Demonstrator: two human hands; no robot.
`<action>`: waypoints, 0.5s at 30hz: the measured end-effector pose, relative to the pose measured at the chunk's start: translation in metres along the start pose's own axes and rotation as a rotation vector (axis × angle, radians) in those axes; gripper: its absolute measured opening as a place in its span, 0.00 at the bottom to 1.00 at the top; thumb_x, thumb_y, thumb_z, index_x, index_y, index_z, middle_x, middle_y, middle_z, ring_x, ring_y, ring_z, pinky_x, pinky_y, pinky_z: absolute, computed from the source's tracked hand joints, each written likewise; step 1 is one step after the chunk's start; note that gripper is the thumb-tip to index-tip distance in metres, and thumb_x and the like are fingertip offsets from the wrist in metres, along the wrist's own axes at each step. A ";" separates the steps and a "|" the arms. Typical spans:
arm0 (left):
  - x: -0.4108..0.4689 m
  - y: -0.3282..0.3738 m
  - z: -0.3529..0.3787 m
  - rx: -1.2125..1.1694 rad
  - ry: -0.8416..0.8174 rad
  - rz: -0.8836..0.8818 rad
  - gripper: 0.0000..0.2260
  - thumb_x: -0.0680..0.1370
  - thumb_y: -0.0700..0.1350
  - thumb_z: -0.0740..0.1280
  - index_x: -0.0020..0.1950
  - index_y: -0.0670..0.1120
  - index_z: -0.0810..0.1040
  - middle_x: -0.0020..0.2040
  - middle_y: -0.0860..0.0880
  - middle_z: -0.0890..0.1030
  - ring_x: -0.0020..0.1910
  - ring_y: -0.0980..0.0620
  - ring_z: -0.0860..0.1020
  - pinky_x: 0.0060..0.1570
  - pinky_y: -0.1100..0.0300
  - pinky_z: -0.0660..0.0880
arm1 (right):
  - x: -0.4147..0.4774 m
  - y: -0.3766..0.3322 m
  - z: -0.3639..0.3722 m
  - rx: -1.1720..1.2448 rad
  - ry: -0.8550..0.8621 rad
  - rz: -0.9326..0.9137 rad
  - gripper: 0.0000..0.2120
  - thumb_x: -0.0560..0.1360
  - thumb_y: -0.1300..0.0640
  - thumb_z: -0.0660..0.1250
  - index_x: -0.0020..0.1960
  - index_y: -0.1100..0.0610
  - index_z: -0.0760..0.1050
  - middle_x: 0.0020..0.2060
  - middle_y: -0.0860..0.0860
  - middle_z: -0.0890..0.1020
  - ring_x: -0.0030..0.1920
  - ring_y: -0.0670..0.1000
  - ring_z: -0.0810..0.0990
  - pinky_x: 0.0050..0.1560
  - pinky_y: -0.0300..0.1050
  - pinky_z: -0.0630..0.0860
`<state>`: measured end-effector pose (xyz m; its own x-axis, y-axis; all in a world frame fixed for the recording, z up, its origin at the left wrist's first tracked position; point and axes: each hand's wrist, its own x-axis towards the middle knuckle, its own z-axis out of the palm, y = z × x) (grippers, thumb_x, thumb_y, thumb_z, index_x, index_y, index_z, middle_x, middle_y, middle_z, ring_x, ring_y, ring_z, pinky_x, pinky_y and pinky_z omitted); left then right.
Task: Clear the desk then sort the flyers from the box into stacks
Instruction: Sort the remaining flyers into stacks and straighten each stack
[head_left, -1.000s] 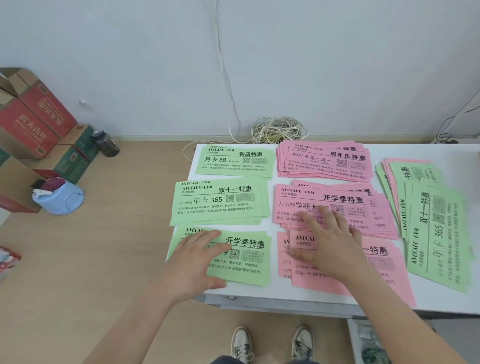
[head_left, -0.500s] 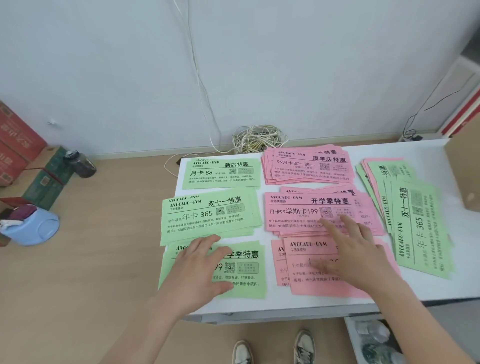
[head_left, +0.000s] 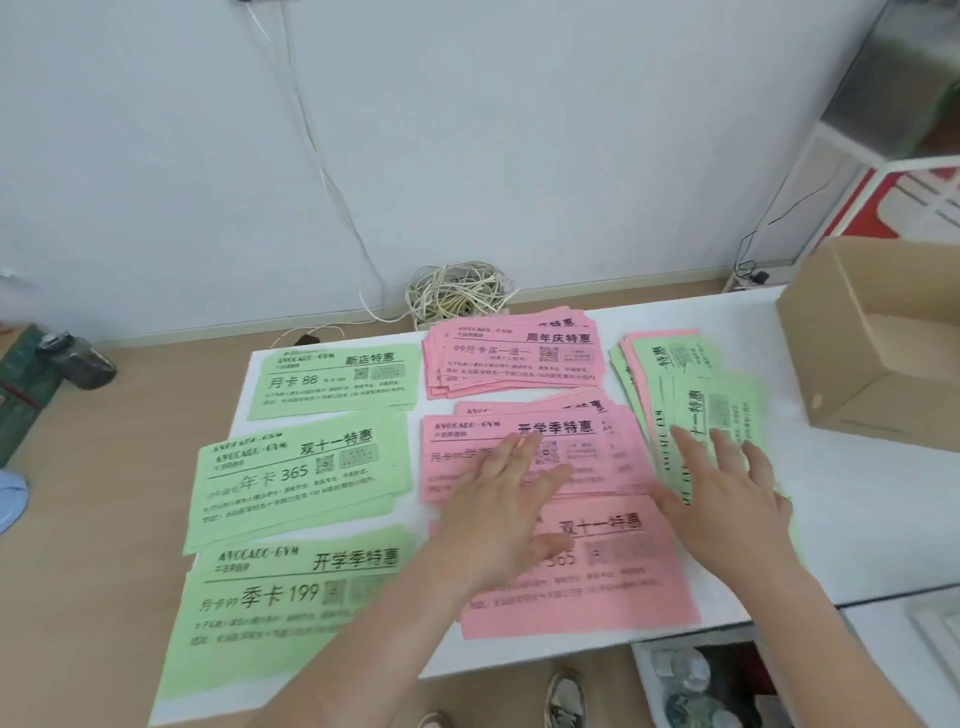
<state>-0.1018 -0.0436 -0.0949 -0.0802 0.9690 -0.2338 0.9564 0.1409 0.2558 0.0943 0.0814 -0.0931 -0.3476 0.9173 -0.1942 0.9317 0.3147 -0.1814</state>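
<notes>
Left hand (head_left: 498, 519) spread over pink stacks (head_left: 613, 587), right hand (head_left: 727, 499) laid flat on the unsorted pile (head_left: 670, 358) near the box (head_left: 872, 353); the top flyer (head_left: 724, 415) is best slid off singly.

Thin matt paper on a smooth white top.
The green flyers (head_left: 301, 483) and pink flyers (head_left: 519, 358) are thin, dull coloured paper with black print. The desk (head_left: 857, 493) under them looks smooth and white, faintly sheeny. The box (head_left: 893, 410) is plain brown cardboard, matt. The floor (head_left: 130, 426) has a pale wood-grain look.
</notes>
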 end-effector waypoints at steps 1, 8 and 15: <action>0.008 0.005 0.003 0.019 -0.024 0.001 0.33 0.76 0.64 0.59 0.76 0.62 0.46 0.78 0.51 0.38 0.76 0.49 0.37 0.74 0.44 0.40 | 0.007 0.012 -0.003 0.019 -0.031 0.041 0.34 0.76 0.36 0.57 0.76 0.41 0.46 0.77 0.52 0.52 0.76 0.60 0.48 0.67 0.65 0.61; 0.042 0.044 -0.007 0.074 -0.046 -0.042 0.31 0.76 0.59 0.62 0.76 0.57 0.52 0.79 0.51 0.45 0.77 0.49 0.43 0.74 0.45 0.42 | 0.029 0.067 -0.010 0.159 -0.049 0.073 0.42 0.70 0.41 0.71 0.76 0.47 0.52 0.69 0.55 0.66 0.66 0.59 0.65 0.65 0.53 0.65; 0.116 0.121 0.002 0.060 -0.052 0.123 0.34 0.77 0.61 0.62 0.77 0.51 0.53 0.79 0.48 0.47 0.77 0.48 0.46 0.74 0.46 0.43 | 0.047 0.098 -0.010 0.491 0.036 0.135 0.32 0.70 0.59 0.73 0.71 0.48 0.65 0.51 0.49 0.72 0.50 0.51 0.75 0.49 0.44 0.72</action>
<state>0.0055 0.0854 -0.0924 0.0515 0.9660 -0.2532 0.9734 0.0082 0.2291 0.1701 0.1582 -0.1099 -0.2157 0.9525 -0.2148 0.8056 0.0493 -0.5903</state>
